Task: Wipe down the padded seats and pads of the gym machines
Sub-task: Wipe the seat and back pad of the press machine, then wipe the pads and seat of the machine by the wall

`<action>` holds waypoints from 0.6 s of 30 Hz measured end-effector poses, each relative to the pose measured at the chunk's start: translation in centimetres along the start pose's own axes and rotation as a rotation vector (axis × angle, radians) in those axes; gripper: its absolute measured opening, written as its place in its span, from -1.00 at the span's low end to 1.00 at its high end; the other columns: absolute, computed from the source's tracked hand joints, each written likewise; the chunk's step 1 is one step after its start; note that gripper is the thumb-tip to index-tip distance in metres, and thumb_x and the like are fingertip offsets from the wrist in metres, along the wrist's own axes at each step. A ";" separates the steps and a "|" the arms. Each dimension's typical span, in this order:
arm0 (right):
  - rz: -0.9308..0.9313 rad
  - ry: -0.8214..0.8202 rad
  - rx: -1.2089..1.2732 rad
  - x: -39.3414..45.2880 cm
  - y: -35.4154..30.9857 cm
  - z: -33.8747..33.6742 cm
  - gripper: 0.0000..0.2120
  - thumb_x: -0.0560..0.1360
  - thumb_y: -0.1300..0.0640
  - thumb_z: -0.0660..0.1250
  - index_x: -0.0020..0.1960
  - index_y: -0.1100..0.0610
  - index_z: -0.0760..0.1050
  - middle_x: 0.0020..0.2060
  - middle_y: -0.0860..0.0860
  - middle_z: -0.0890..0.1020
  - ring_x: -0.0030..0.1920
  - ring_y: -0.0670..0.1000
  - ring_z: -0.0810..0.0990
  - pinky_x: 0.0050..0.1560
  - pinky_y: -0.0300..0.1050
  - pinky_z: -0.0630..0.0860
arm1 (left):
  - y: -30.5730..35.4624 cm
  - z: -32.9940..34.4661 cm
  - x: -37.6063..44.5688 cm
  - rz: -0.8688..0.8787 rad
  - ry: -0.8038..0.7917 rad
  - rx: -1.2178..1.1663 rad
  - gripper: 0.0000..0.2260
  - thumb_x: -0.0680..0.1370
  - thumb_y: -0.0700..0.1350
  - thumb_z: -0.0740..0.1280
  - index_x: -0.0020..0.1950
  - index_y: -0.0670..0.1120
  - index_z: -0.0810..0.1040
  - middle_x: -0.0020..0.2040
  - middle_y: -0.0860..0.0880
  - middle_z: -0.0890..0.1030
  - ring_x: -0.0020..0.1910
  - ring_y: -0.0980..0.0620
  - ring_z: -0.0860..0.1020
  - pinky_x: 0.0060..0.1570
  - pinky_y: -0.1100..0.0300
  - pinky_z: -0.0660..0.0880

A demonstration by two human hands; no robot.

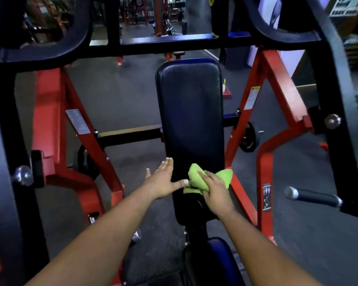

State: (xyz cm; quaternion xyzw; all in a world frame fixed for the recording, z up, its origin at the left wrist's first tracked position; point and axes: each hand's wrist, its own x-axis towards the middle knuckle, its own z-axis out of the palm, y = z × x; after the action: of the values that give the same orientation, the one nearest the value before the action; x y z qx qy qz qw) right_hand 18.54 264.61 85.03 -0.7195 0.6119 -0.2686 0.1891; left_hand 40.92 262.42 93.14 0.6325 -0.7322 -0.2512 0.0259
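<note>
Two hands are on the machine's black back pad [189,112], both at its lower end. My right hand [215,193] presses a crumpled green cloth [196,178] against the pad near its lower right edge, fingers bent over the cloth and holding it. My left hand [163,180] lies at the pad's lower left edge, fingers straight and spread, holding nothing, thumb tip touching the cloth. The blue seat [217,259] sits below the pad. Red frame [56,112] members stand either side.
</note>
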 end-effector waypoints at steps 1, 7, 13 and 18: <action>-0.001 0.061 0.055 -1.0 -0.6 -0.7 -0.32 0.45 0.32 0.40 0.52 -0.05 0.42 0.47 0.04 0.44 0.41 0.14 0.40 0.45 0.04 0.33 | 1.0 0.5 -0.7 -0.007 -0.014 -0.043 -0.04 0.53 0.48 0.14 0.69 -0.05 -0.17 0.70 0.00 -0.09 0.67 0.00 -0.04 0.57 -0.29 -0.14; 0.086 0.272 0.236 -8.0 -3.3 -4.0 -0.40 0.46 0.29 0.45 0.48 0.05 0.47 0.43 0.08 0.43 0.44 0.14 0.38 0.50 0.09 0.28 | 7.8 4.0 -4.8 0.144 -0.102 -0.460 -0.51 0.59 0.30 0.29 0.26 -0.07 0.60 0.19 -0.06 0.68 0.16 -0.05 0.62 0.21 0.05 0.52; 0.183 0.228 0.204 -15.2 -0.9 -7.1 -0.19 0.44 -0.09 0.56 0.59 -0.03 0.29 0.53 0.02 0.28 0.52 0.00 0.24 0.54 -0.04 0.17 | 11.6 7.4 -8.0 0.293 -0.125 -0.657 -0.79 0.61 -0.02 0.41 0.13 -0.13 0.63 0.01 -0.13 0.72 -0.03 -0.11 0.67 0.06 -0.04 0.57; 0.238 0.230 0.270 -20.4 1.6 -11.1 -0.24 0.54 -0.21 0.39 0.63 -0.04 0.19 0.58 -0.02 0.25 0.58 -0.04 0.18 0.59 -0.01 0.11 | 15.6 9.1 -10.7 0.402 -0.134 -0.717 -0.93 0.61 -0.17 0.40 0.06 -0.13 0.63 -0.17 -0.02 0.63 -0.20 0.04 0.54 -0.13 0.14 0.46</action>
State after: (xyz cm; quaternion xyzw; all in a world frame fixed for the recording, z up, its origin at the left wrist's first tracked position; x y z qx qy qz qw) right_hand 8.24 285.00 89.62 -0.5752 0.6685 -0.4040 0.2430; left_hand 25.54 276.67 94.43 0.4103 -0.7074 -0.5206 0.2454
